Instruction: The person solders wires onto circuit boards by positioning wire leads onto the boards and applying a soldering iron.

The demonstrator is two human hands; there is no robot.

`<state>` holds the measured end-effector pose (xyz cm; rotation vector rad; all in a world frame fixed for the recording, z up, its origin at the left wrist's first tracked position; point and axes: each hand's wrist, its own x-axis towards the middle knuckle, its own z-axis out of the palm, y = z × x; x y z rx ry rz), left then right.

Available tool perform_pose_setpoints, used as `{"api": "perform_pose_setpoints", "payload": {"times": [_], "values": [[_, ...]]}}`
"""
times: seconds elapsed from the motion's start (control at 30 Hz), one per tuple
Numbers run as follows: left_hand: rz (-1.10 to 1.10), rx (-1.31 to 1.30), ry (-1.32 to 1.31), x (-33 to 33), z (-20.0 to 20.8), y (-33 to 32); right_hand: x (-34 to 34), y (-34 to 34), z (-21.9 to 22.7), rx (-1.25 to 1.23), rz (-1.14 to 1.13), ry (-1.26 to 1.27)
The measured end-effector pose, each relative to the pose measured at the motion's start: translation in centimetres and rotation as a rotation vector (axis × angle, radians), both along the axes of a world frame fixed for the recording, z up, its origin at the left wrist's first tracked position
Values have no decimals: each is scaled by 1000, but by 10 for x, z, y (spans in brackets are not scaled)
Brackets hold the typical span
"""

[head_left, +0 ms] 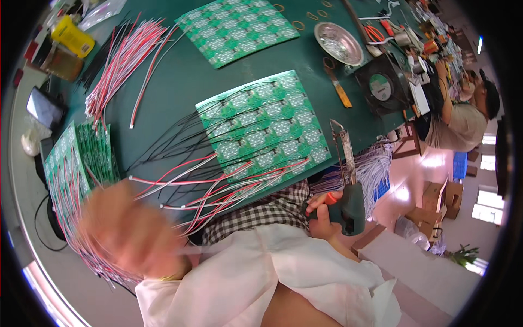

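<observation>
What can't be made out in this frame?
Left hand: blurred in the head view; its grip is unclear.
Stacked boards: lower part hidden by that hand, head view.
Far board: cut off by the head view's top edge.
Dish: contents too small to identify, head view.

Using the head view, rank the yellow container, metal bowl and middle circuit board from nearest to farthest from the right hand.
From the right hand:
1. Middle circuit board: just ahead, slightly left.
2. Metal bowl: farther ahead, beyond the board.
3. Yellow container: far left corner.
</observation>
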<state>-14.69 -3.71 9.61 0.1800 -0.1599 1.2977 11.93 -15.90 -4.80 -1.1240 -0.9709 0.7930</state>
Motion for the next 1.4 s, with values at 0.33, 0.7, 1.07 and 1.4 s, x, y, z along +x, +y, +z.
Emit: {"api": "perform_pose_setpoints", "payload": {"times": [0.33,0.7,1.07,1.4], "values": [[993,484,2171,37,11,31,2,13,3,-125,95,184],[368,528,2169,66,-78,48,13,14,3,-363,259,-119],[313,446,2152,74,-92,53,14,38,19,-394,196,-21],[327,429,2269,78,-93,57,32,45,18,-460,456,-263]]}}
